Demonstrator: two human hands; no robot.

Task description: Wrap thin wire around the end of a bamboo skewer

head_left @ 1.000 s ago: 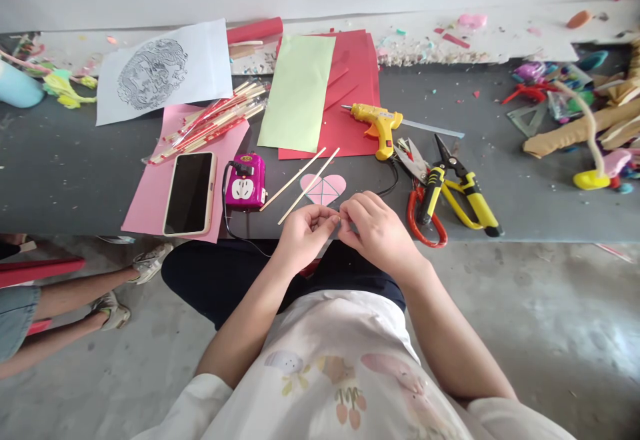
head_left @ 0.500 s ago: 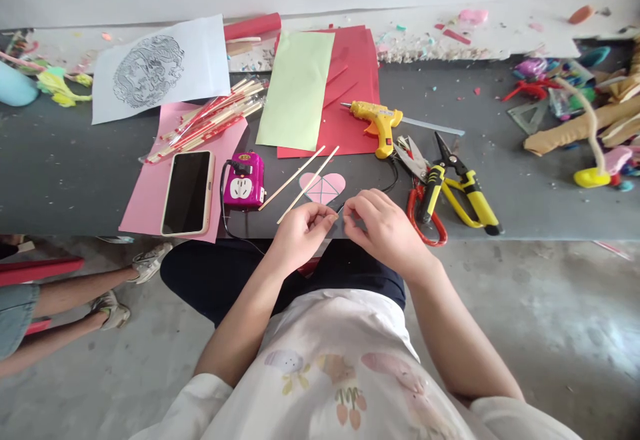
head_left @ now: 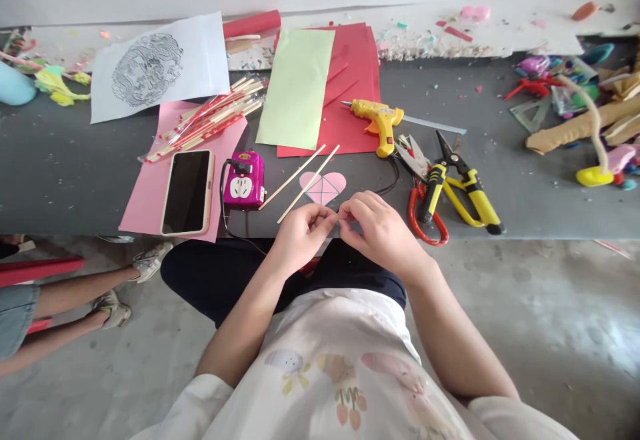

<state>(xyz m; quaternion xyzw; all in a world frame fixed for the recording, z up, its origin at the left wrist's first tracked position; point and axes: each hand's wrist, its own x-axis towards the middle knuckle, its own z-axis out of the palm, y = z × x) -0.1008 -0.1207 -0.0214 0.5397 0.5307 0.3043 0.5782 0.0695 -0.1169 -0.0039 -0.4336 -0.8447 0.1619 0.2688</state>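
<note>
My left hand (head_left: pixel 301 235) and my right hand (head_left: pixel 380 230) meet at the near edge of the dark table (head_left: pixel 65 167), fingertips pinched together on something small that I cannot make out. Just beyond them lies a pink paper heart (head_left: pixel 323 187) with pencil lines. Two thin wooden sticks (head_left: pixel 300 175) lie slanted to its left. A yellow glue gun (head_left: pixel 376 123) rests further back, its cord running toward my right hand.
Red-handled scissors (head_left: pixel 423 200) and yellow-handled snips (head_left: pixel 463 183) lie right of my hands. A phone (head_left: pixel 187 191) on pink paper (head_left: pixel 145 193), a magenta socket (head_left: pixel 245 181), bagged sticks (head_left: pixel 210 120), green (head_left: pixel 296 90) and red sheets (head_left: pixel 357 87) sit left. Another person's legs (head_left: pixel 75 307) are at lower left.
My hands parted slightly half a second ago and have drawn back together at the fingertips. Nothing on the table has moved.
</note>
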